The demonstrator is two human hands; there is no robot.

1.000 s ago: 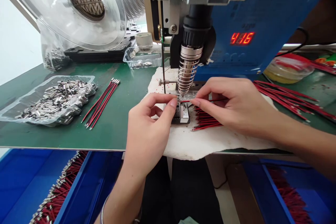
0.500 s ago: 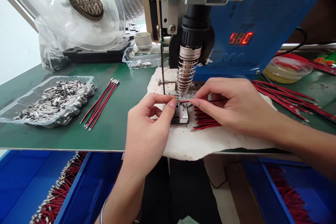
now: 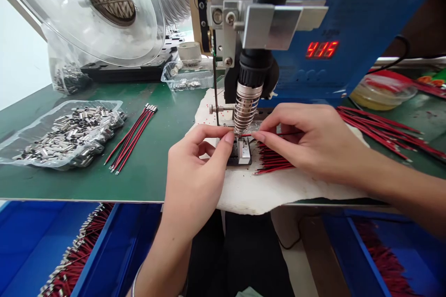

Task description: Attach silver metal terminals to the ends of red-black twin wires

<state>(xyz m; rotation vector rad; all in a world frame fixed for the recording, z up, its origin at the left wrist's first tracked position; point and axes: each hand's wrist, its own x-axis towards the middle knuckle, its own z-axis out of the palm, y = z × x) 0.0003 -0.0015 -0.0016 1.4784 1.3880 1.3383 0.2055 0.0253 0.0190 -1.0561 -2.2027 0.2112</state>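
My right hand (image 3: pixel 303 137) pinches a red-and-black wire (image 3: pixel 246 135) between thumb and fingertips, its front end reaching left under the soldering head. My left hand (image 3: pixel 200 167) is closed in a pinch at the left side of the small fixture (image 3: pixel 244 151); what lies between its fingertips is hidden. The spring-wrapped soldering head (image 3: pixel 248 100) stands low, its tip right at the wire's end between both hands. Below my right hand, a bundle of red and black wires (image 3: pixel 273 160) lies on a white cloth (image 3: pixel 258 190).
Left on the green table (image 3: pixel 146 162) are a clear tray (image 3: pixel 10 155) of small metal cylinders and several wired cylinders (image 3: pixel 134 137). A blue machine (image 3: pixel 296 81) with a red display stands behind. More wires (image 3: pixel 386 132) lie right; blue bins (image 3: pixel 104 250) sit below the table edge.
The soldering head has come down onto the spot between my hands. Both hands have stayed nearly still, keeping their pinch. The red display now reads 415.
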